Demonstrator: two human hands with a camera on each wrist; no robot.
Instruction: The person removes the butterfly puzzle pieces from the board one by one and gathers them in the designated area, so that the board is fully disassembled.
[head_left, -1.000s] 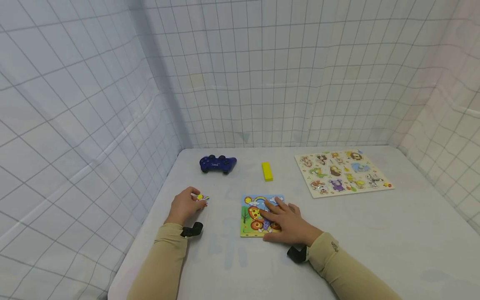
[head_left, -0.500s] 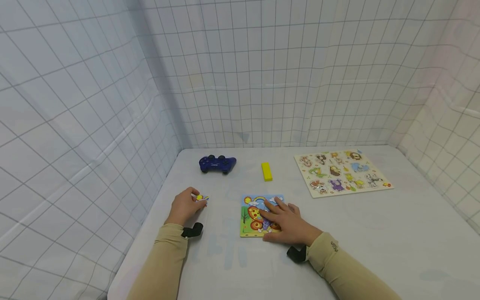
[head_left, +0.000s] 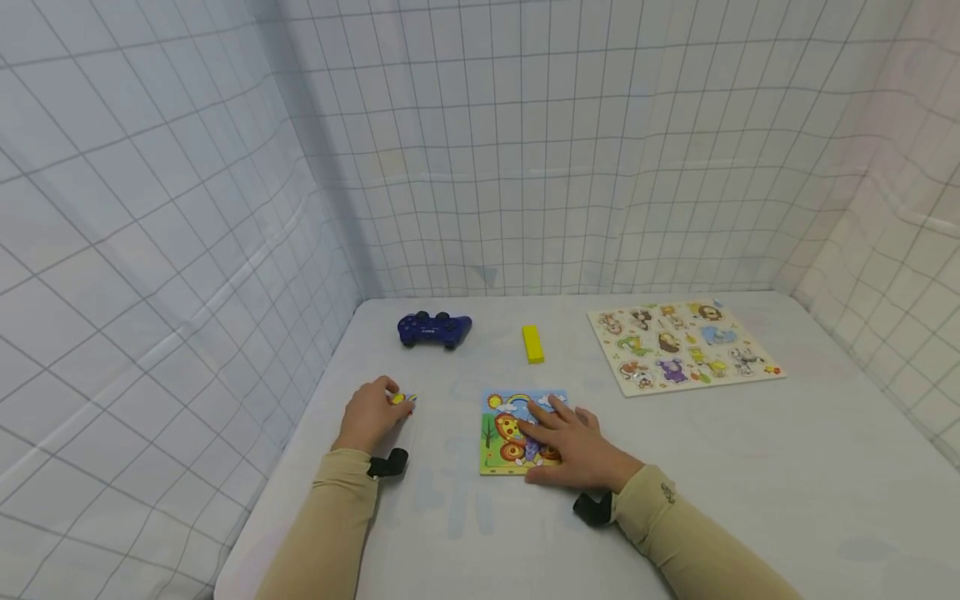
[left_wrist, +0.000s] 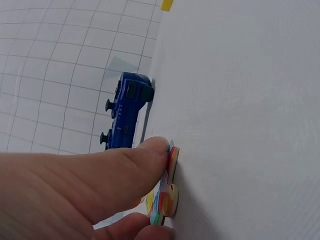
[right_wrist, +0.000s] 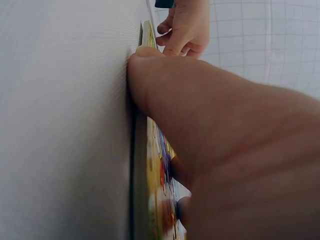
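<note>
My left hand (head_left: 367, 414) pinches a small jigsaw puzzle piece (left_wrist: 168, 200) between thumb and fingers, over the left part of the table. Bright paint and a rounded knob show on the piece in the left wrist view; the fingers hide some of it. A square puzzle board (head_left: 495, 454) with a cartoon butterfly, sun and rainbow lies flat in the middle. Spread over its right half, my right hand (head_left: 573, 450) rests with straight fingers, covering part of the picture. In the right wrist view the thumb (right_wrist: 145, 75) lies along the board's near edge.
Behind the left hand lies a blue game controller (head_left: 433, 330). A yellow block (head_left: 533, 343) is beyond the puzzle board. At the back right sits a larger animal puzzle board (head_left: 652, 350). Gridded cloth walls (head_left: 562, 167) stand at the back and both sides.
The left hand has shifted very slightly and the jigsaw piece in it has tilted a little, showing less of its face. My right hand stays on the board.
</note>
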